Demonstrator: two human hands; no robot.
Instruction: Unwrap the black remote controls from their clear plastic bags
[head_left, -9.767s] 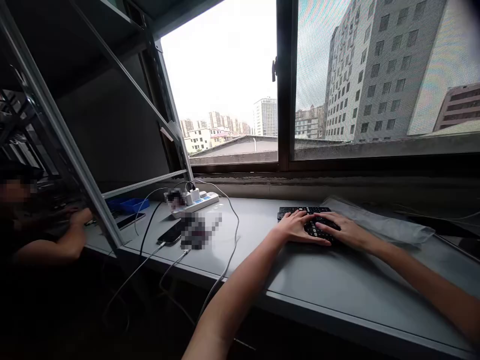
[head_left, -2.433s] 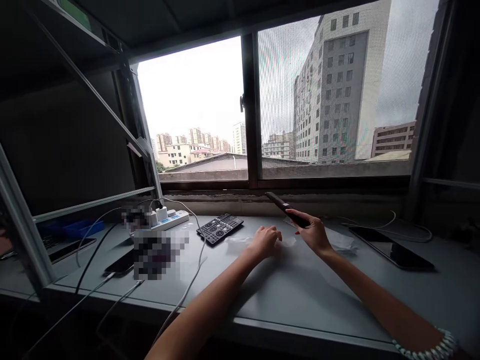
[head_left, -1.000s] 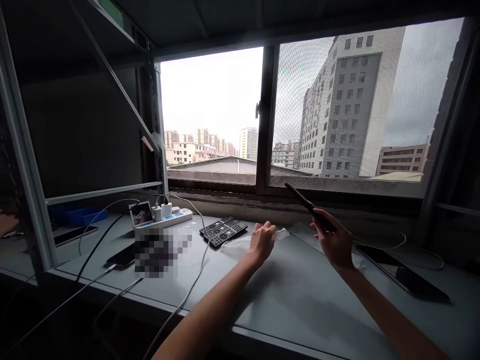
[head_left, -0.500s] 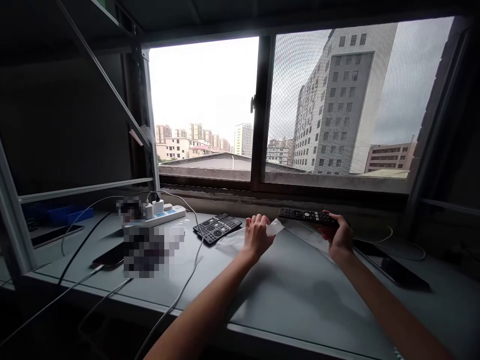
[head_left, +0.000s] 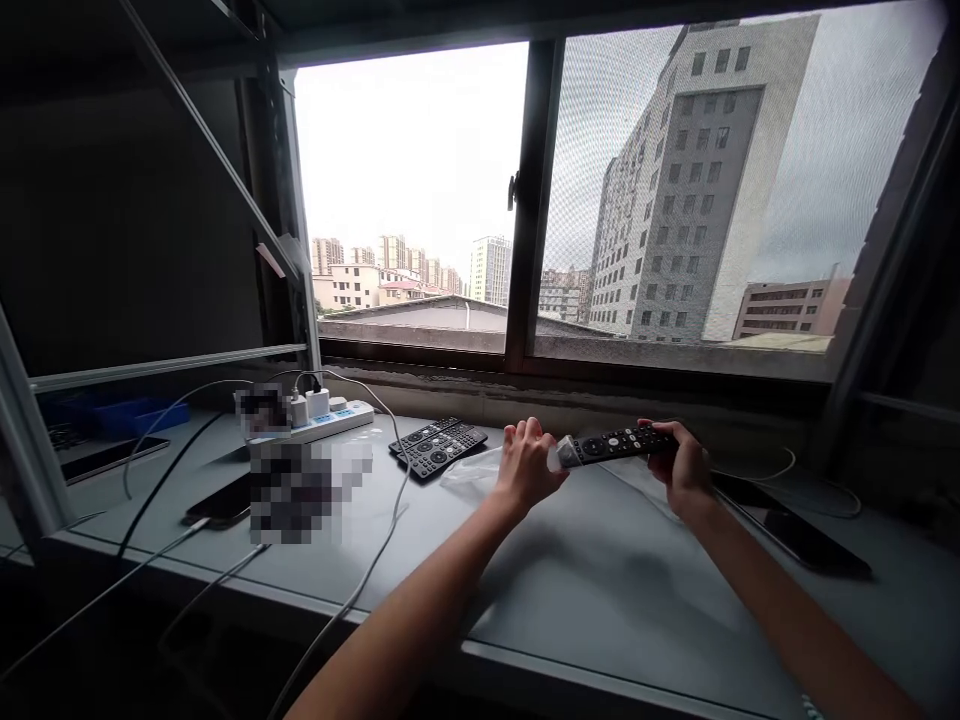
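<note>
A black remote control [head_left: 616,442] with several buttons is held level above the desk by my right hand [head_left: 686,470], which is closed round its right end. My left hand [head_left: 529,465] pinches a clear plastic bag [head_left: 556,456] at the remote's left end. The bag's mouth appears to be over that tip of the remote. Left of my left hand, several more black remotes [head_left: 437,448] lie side by side on the desk, with some clear plastic [head_left: 474,468] next to them.
A dark phone [head_left: 795,525] lies on the grey desk [head_left: 600,610] at the right. At the left are a white power strip [head_left: 330,422] with plugs, another phone [head_left: 219,500], and a white cable [head_left: 386,545] crossing the desk edge. A metal shelf frame stands at far left.
The left end of the remote has come against the plastic bag in my left hand; before, a gap lay between them. The camera view has shifted slightly.
</note>
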